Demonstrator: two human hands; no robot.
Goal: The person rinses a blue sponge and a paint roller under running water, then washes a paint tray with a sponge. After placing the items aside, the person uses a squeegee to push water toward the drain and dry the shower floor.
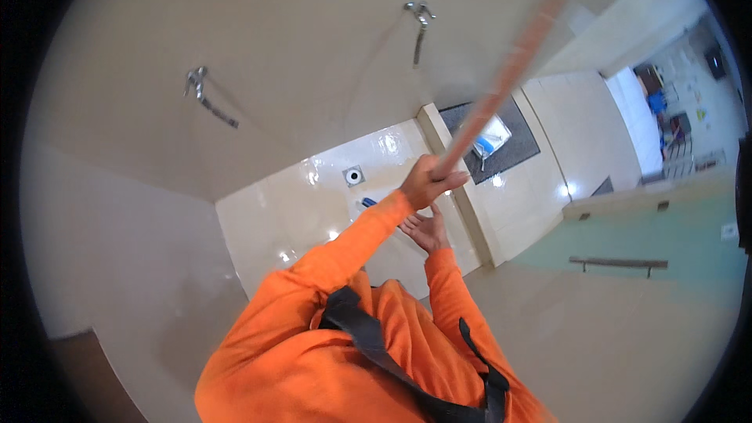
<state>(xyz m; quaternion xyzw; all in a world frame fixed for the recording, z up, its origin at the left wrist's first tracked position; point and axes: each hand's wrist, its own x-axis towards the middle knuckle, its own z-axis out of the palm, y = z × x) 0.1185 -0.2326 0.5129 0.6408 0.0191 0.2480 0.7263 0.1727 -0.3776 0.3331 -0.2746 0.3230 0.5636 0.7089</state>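
My left hand (pixel 427 182) is wrapped round a long pinkish pole (pixel 501 84), which slants up toward the upper right and is blurred at its top. Just below it, my right hand (pixel 425 231) has its palm turned up and its fingers stretched apart. No hold on the pole shows in that hand. Past my left forearm, a small blue object (pixel 368 202) sits on the wet tiled floor (pixel 274 215), partly covered by the orange sleeve. Whether it joins the pole is hidden behind my hands.
Two metal taps (pixel 200 88) (pixel 421 14) stick out from the wall. A floor drain (pixel 354 176) lies ahead. A raised curb (pixel 462 188) borders the wet floor; beyond it a white and blue item (pixel 492 139) rests on a dark mat (pixel 513 153). A bar handle (pixel 619 263) is at right.
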